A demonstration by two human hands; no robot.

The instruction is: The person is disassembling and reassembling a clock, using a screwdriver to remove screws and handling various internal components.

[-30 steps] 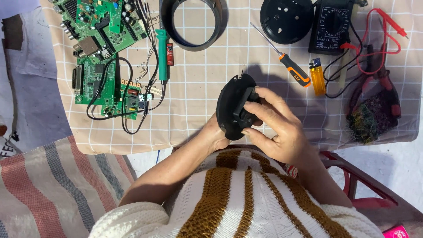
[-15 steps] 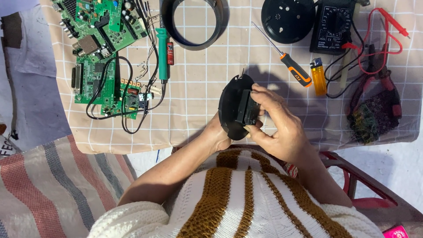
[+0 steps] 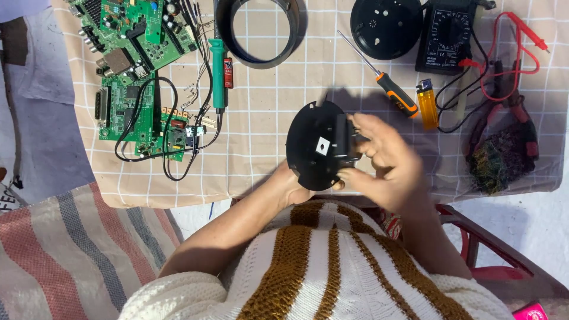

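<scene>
A black round plate (image 3: 317, 145) bears a white square; the cloth (image 3: 267, 118) is beige with white checks; circuit boards (image 3: 127, 59) are green; the screwdriver (image 3: 394, 93) has an orange-black handle.

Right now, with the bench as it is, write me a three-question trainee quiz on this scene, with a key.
1. True or false: the right hand holds the screwdriver.
2. Which tool lies directly left of the yellow lighter? A) multimeter B) orange-handled screwdriver C) soldering iron
3. Fill in: the left hand supports the black round plate from ____.

Key
1. False. The screwdriver lies on the checked cloth; the right hand's fingers are on the plate.
2. B. The multimeter sits above it, and the green-handled soldering iron lies far left by the circuit boards.
3. Below, at its lower edge.
</scene>
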